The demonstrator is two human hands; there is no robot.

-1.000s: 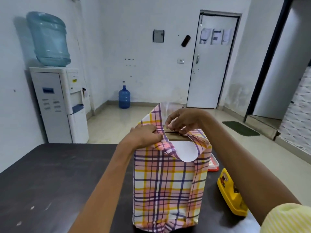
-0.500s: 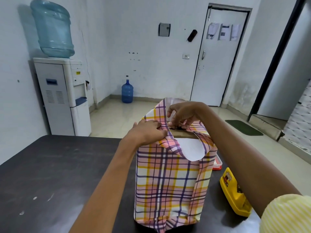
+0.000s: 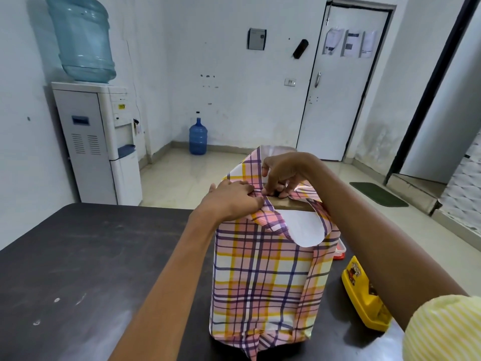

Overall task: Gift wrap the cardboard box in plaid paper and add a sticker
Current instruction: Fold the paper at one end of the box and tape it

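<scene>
Table [image 3: 78, 256]: dark top, carries the box.
Left hand [image 3: 234, 196]: fingers curled, gripping a folded flap of plaid paper [image 3: 260, 277] at the box's top left edge.
Cardboard box [image 3: 289, 204]: upright mid-table, sides wrapped, brown top strip bare.
Right hand [image 3: 283, 175]: fingertips pinching the paper on the box top.
Yellow case [image 3: 364, 295]: on the table, right of the box.

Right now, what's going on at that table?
A person is wrapping a cardboard box standing upright on the dark table. The plaid paper covers its sides; the top is unfinished, bare cardboard showing. The left hand holds a folded flap at the top edge while the right hand pinches paper beside it.
</scene>
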